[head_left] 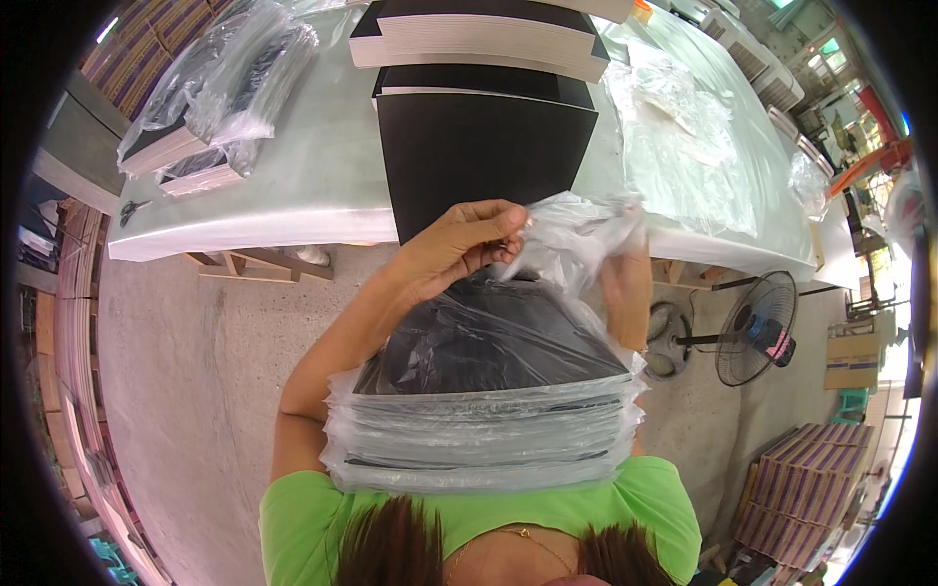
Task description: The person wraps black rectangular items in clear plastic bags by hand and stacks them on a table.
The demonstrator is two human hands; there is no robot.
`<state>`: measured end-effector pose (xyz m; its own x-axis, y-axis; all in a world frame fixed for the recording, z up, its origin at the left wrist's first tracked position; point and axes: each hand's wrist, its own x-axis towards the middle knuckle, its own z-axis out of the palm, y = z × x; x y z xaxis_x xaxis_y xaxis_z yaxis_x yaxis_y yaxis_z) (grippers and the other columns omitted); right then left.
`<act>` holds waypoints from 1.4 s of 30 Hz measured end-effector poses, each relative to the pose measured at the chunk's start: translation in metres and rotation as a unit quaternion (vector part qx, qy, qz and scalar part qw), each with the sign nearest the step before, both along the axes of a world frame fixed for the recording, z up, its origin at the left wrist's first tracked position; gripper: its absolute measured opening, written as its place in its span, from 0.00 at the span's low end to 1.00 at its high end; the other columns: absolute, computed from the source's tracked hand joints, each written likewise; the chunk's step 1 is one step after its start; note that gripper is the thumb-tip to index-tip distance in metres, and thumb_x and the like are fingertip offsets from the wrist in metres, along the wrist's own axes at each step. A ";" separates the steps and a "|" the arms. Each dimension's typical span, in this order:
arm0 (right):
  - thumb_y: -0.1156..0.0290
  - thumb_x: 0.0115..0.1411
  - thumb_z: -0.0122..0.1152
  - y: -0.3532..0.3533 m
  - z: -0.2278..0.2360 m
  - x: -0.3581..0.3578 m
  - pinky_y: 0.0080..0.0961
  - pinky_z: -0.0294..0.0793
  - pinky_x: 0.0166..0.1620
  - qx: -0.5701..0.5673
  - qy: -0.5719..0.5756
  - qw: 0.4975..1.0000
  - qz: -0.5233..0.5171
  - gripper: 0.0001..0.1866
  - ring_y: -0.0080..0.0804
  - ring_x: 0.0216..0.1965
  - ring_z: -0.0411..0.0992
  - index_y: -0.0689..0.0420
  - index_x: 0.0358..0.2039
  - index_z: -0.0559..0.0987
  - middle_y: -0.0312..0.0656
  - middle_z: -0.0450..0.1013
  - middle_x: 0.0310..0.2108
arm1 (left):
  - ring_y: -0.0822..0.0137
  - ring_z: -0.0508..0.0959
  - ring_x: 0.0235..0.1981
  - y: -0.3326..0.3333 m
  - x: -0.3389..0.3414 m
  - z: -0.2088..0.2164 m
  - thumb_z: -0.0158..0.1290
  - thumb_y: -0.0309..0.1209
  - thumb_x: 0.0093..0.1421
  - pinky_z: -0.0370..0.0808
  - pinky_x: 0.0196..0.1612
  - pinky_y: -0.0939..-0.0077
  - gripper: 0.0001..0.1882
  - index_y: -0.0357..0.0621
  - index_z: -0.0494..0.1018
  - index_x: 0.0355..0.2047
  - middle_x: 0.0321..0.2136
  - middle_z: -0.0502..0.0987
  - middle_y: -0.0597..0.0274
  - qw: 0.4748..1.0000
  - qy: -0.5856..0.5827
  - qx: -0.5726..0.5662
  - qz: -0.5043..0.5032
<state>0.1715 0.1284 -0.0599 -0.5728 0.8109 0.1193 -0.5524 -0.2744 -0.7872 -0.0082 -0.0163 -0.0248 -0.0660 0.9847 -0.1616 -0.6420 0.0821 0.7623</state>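
Note:
A thick stack of black boards in a clear plastic bag (489, 430) is held upright close against my body. My left hand (464, 244) is closed in a pinch on the gathered mouth of the plastic bag, thumb and forefinger together. Behind the crumpled plastic at the right side is my right hand (622, 283); the film covers its fingers, so their grip does not show. Just beyond my hands, a bare black board with pale edges (479, 146) leans over the table's near edge.
More black boards with white edges (479, 39) are stacked farther back on the covered table (332, 166). Bagged boards (210, 127) and scissors (132, 210) lie left, loose plastic bags (679, 137) right. A fan (757, 327) stands on the floor near bundled cartons (806, 488).

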 end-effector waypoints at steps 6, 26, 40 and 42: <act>0.71 0.62 0.46 0.096 -0.100 0.130 0.31 0.72 0.47 -0.146 -0.037 0.978 -0.143 0.14 0.34 0.45 0.70 0.63 0.46 0.70 0.45 0.70 0.44 | 0.77 0.75 0.30 -0.021 -0.024 -0.006 0.55 0.35 0.57 0.76 0.38 0.84 0.09 0.44 0.73 0.35 0.29 0.75 0.69 0.988 -0.100 -0.046 0.105; 0.74 0.45 0.64 -0.038 0.073 0.000 0.14 0.63 0.32 0.473 -0.282 0.833 0.046 0.17 0.17 0.29 0.65 0.57 0.37 0.73 0.32 0.70 0.33 | 0.82 0.70 0.25 -0.014 0.010 0.030 0.63 0.27 0.49 0.67 0.28 0.88 0.12 0.45 0.67 0.25 0.24 0.73 0.69 0.976 0.201 0.060 0.058; 0.80 0.48 0.62 -0.043 0.059 -0.014 0.14 0.64 0.37 0.331 -0.255 0.901 0.119 0.07 0.17 0.30 0.65 0.61 0.29 0.73 0.31 0.69 0.26 | 0.82 0.68 0.26 -0.035 -0.006 0.012 0.64 0.25 0.45 0.65 0.32 0.88 0.18 0.49 0.64 0.28 0.26 0.69 0.72 0.983 0.163 -0.027 0.084; 0.80 0.48 0.61 -0.049 0.064 -0.023 0.14 0.63 0.36 0.341 -0.293 0.878 0.162 0.07 0.17 0.30 0.64 0.61 0.29 0.73 0.31 0.68 0.26 | 0.82 0.69 0.26 -0.031 0.000 0.016 0.65 0.26 0.44 0.66 0.31 0.88 0.18 0.49 0.64 0.28 0.26 0.69 0.72 0.982 0.172 -0.007 0.082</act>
